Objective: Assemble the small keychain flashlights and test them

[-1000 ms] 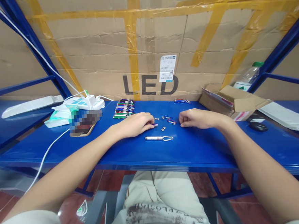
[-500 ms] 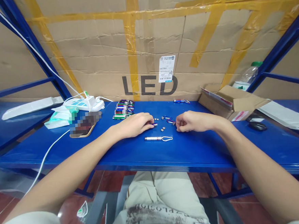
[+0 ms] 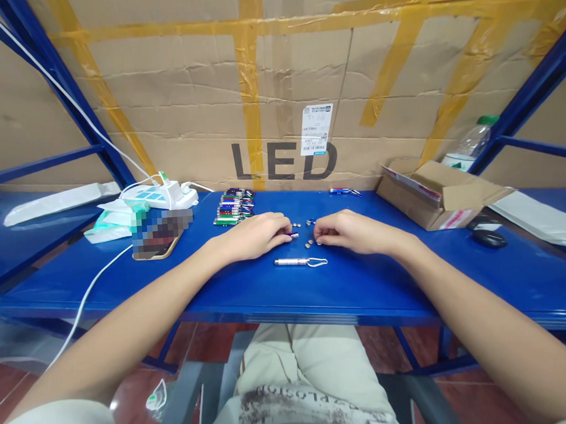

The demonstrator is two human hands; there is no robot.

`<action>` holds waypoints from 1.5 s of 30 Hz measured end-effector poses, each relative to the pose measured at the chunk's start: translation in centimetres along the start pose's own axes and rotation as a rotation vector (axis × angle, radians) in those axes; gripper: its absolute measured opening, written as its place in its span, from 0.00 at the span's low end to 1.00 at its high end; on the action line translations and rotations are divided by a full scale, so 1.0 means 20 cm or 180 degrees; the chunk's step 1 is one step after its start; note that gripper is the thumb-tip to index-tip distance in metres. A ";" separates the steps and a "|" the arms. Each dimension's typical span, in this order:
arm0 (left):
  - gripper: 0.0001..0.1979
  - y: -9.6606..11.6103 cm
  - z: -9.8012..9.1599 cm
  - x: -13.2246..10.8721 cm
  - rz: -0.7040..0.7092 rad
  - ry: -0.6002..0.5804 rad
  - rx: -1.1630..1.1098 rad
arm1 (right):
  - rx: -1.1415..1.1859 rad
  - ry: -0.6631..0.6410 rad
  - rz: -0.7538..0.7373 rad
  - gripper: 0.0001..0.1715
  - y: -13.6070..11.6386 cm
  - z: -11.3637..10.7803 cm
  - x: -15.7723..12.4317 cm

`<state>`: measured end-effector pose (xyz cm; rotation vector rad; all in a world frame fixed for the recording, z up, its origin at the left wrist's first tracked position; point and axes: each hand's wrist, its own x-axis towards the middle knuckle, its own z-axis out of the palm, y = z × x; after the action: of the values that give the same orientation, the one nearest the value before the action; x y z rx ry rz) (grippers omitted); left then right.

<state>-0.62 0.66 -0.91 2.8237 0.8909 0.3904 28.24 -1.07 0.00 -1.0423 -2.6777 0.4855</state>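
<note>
My left hand [image 3: 265, 234] is closed around a small purple-blue penlight barrel [image 3: 294, 235], whose silvery end pokes out past the fingertips. Facing it, my right hand [image 3: 337, 231] has its fingers curled together low over the table; whatever they hold is hidden. Two button cells [image 3: 309, 244] lie just left of the right fingertips, and more small cells [image 3: 296, 224] sit beyond the left fingertips. Partly covered behind the right hand is a small blue clip piece [image 3: 311, 222]. A silver penlight [image 3: 291, 262] with a carabiner clip lies nearer to me.
Several coloured penlights [image 3: 234, 207] are lined up at the back left, and a blue one [image 3: 343, 191] lies at the back. A phone [image 3: 161, 240] and a power strip [image 3: 153, 196] are on the left. On the right stand an open carton [image 3: 439, 194] and a black mouse [image 3: 489, 238].
My right hand has shifted left toward the cells and now covers the blue carabiner piece that was at its fingertips. The left hand stays in place with the barrel.
</note>
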 end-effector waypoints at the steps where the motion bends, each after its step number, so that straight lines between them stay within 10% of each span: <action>1: 0.12 0.00 0.00 0.00 0.0001 0.0002 -0.0004 | -0.0051 0.0064 -0.0065 0.12 0.00 0.02 0.01; 16: 0.12 -0.01 -0.01 0.01 -0.0355 0.0325 0.0311 | 0.0191 0.0425 -0.0061 0.20 -0.02 0.07 0.02; 32: 0.15 -0.04 0.07 0.06 -0.0666 0.0649 -0.2537 | 0.0476 0.0349 -0.0014 0.13 -0.07 0.09 0.04; 45: 0.17 -0.04 0.11 0.07 -0.0680 0.0479 -0.2817 | 0.0472 0.0371 -0.0064 0.16 -0.05 0.11 0.05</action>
<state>0.67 1.99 -3.02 1.8944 0.7704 0.7472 26.23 -1.45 -1.51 -0.9699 -2.5057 0.5906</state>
